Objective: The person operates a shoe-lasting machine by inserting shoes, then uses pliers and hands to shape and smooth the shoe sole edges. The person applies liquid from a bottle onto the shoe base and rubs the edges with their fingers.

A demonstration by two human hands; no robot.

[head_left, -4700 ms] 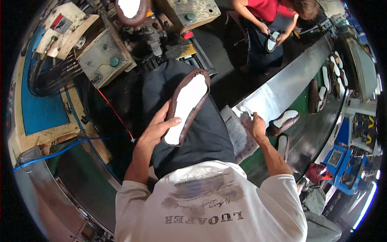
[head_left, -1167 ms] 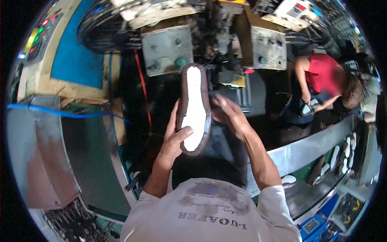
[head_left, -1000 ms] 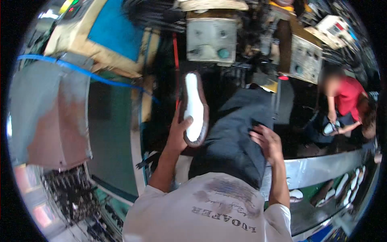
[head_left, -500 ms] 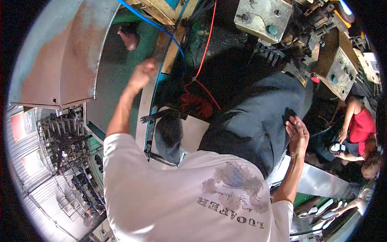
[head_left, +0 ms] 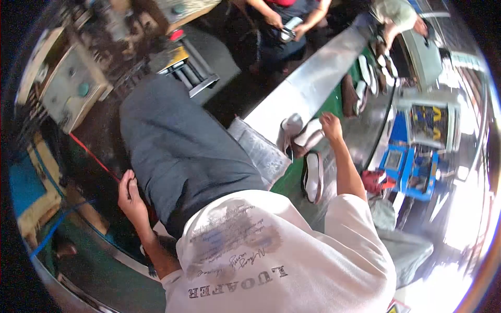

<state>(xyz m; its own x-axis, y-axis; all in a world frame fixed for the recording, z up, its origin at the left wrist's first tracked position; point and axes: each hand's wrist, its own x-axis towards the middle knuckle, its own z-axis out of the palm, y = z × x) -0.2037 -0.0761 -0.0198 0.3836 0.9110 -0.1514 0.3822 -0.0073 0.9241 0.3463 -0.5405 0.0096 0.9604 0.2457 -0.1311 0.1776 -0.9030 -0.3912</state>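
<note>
My left hand (head_left: 131, 197) hangs beside my left thigh with fingers loosely bent and apart, holding nothing I can see. On the other side, my right hand (head_left: 331, 127) is at the end of a white and brown shoe (head_left: 309, 136) on the green conveyor belt. Its fingers are bent and blurred, so whether they grip the shoe is unclear. A greyish shoe (head_left: 292, 125) lies beside that one. Closer to me is a white shoe with a dark edge (head_left: 313, 177).
A metal ledge (head_left: 302, 78) runs along the belt, with a plastic-looking sheet (head_left: 258, 148) at its near end. Several shoes (head_left: 368, 73) lie farther along. A co-worker (head_left: 284, 13) holds a shoe (head_left: 290, 29); another person (head_left: 395, 15) stands beyond. A control box (head_left: 73, 88) is at left.
My view and body have turned right, from the machine toward the shoe belt. My right hand has moved from beside my thigh to the shoes; my left hand has come down beside my leg.
</note>
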